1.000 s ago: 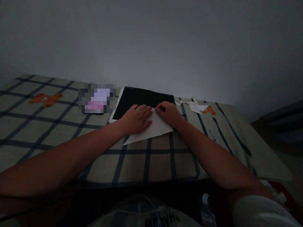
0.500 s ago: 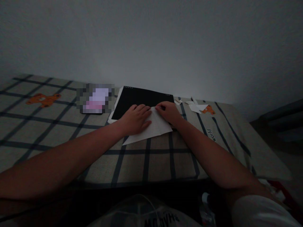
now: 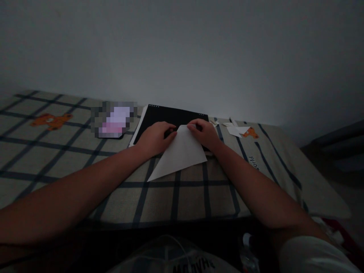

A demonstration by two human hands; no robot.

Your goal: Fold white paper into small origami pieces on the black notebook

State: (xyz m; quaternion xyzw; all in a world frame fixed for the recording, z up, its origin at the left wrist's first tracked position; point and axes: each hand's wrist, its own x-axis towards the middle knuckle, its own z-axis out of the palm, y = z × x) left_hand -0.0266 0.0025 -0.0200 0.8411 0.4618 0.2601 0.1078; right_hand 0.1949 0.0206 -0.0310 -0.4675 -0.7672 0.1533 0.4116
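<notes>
A white sheet of paper, folded to a rough triangle, lies partly over a black notebook and hangs toward me over the checked cloth. At the paper's upper left edge, my left hand pinches it between thumb and fingers. My right hand grips the narrow top end on the other side, thumb and fingertips together. The notebook has white pages under its black cover, and my hands hide its lower part.
A phone with a blurred screen lies left of the notebook. Folded white paper pieces sit to the right. The checked tablecloth covers the table, with a wall behind. Below the front edge is a clear bottle.
My left hand has lifted from lying flat on the paper and now pinches its upper edge. The paper's top has risen slightly and its lower left corner has shifted toward me.
</notes>
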